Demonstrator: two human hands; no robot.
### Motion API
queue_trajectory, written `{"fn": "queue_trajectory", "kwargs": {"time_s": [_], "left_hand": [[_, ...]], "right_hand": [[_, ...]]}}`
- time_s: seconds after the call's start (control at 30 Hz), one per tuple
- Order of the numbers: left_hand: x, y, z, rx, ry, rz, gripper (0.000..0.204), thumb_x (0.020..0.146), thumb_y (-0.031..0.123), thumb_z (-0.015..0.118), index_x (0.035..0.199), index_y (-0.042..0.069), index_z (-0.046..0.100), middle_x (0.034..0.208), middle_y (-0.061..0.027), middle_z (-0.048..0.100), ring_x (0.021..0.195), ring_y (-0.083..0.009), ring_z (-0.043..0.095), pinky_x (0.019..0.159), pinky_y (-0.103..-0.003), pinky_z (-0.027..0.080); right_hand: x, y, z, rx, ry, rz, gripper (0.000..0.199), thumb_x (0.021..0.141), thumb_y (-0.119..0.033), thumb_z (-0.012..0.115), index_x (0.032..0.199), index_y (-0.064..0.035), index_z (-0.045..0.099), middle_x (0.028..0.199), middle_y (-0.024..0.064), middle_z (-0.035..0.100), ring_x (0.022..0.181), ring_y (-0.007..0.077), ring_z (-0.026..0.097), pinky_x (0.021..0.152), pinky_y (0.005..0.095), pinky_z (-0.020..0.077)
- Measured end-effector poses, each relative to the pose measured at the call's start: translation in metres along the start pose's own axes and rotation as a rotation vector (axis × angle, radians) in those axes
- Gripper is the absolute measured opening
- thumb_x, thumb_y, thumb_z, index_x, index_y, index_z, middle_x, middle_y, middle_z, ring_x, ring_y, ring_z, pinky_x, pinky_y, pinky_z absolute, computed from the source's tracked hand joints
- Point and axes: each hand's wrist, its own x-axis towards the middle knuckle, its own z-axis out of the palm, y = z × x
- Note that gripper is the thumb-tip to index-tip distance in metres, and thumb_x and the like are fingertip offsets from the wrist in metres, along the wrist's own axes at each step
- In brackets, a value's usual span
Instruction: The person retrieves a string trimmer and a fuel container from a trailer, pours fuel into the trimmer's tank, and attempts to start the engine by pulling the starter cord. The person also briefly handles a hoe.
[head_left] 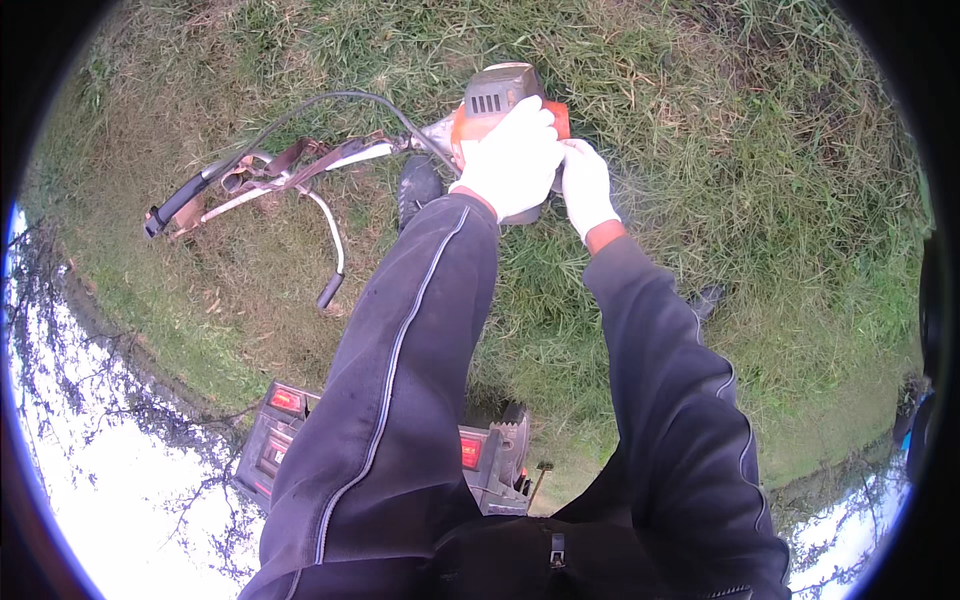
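Note:
A brush cutter lies on the grass, its orange and grey engine (500, 92) at the top middle. From the engine a pale shaft (362, 154) runs left to the handlebar (328, 222), with a brown strap (290, 165) around it and a black cable (340, 95) arching above. My left hand (512, 160), in a white glove, is closed over the engine housing and covers much of it. Close against the engine's right side is my right hand (587, 188), also gloved in white. Its fingers are closed, and whatever they pinch is hidden.
My dark shoes (420, 190) stand either side of the engine, the right one (707, 300) partly behind my sleeve. Behind my arms sits a dark box with red panels (285, 400), with a toothed round part (512, 440) beside it. Cut grass (700, 140) covers the ground.

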Motion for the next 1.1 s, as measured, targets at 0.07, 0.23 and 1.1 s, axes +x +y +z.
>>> {"fn": "queue_trajectory", "kwargs": {"time_s": [0.07,0.23,1.1], "left_hand": [[0.023,0.010,-0.006,-0.005,0.059,0.038,0.013,0.090,0.019,0.069,0.092,0.012,0.080,0.099,-0.0047,0.073,0.111,-0.0247,0.066,0.117,-0.043,0.044],[-0.031,-0.004,0.034,0.122,0.057,-0.029,0.012,0.091,0.018,0.069,0.091,0.013,0.079,0.098,-0.0056,0.073,0.111,-0.0263,0.069,0.122,-0.046,0.044],[-0.001,0.002,0.009,0.087,0.039,-0.044,0.009,0.089,0.017,0.069,0.092,0.016,0.077,0.098,-0.0019,0.072,0.112,-0.0241,0.066,0.115,-0.041,0.046]], "right_hand": [[0.015,-0.002,-0.019,-0.183,0.105,-0.174,0.025,0.109,-0.020,0.062,0.118,-0.0013,0.076,0.101,0.0096,0.078,0.091,0.0216,0.074,0.079,0.0390,0.0609],[-0.233,-0.150,-0.104,-0.250,-0.316,0.223,0.021,0.112,-0.023,0.066,0.104,-0.0047,0.072,0.087,0.0024,0.067,0.077,0.0111,0.060,0.072,0.0288,0.0470],[-0.026,-0.023,-0.010,0.236,-0.051,0.065,0.027,0.110,-0.013,0.064,0.134,-0.0027,0.071,0.116,0.0098,0.080,0.096,0.0210,0.079,0.085,0.0368,0.0650]]}}
